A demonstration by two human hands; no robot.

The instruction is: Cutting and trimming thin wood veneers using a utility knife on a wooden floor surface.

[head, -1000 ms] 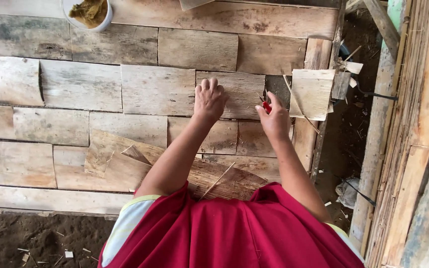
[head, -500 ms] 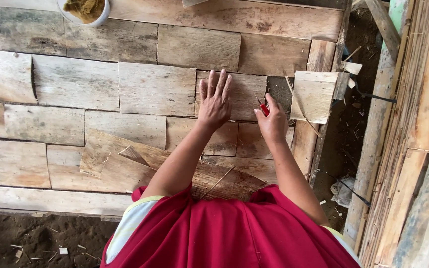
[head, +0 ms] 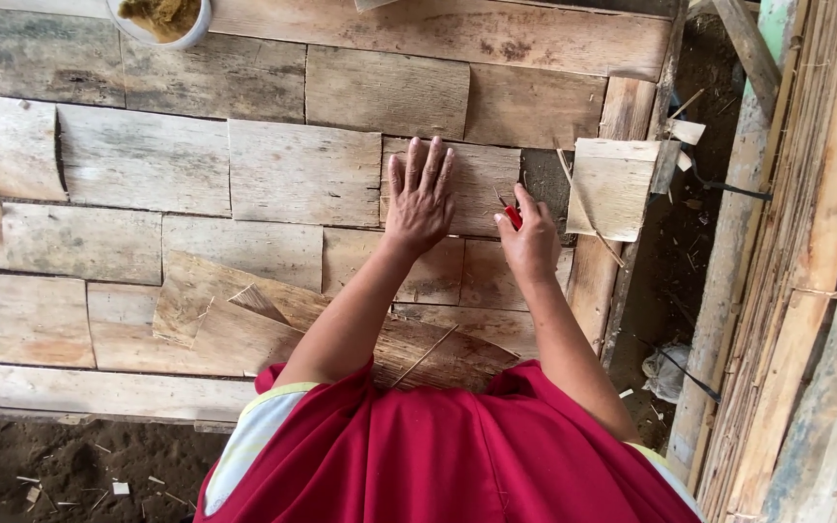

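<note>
Left hand (head: 421, 197) now lies flatter, fingers spread on the pale sheet (head: 472, 174); a second ago it was curled.
Right hand (head: 529, 235) closed around a red-handled tool (head: 512, 215) just beside the sheet's right edge; hands near, not touching. Bowl (head: 160, 19) above, well apart.

Plank floor (head: 147, 165); bowl (head: 159, 19); offcut (head: 617, 187)

The left hand (head: 420, 199) — curled a second ago — has slid toward twelve o'clock and spread flat on the pale sheet (head: 467, 174), while the right hand (head: 529, 237) — gripping the red tool (head: 512, 215) — edged closer.
</note>
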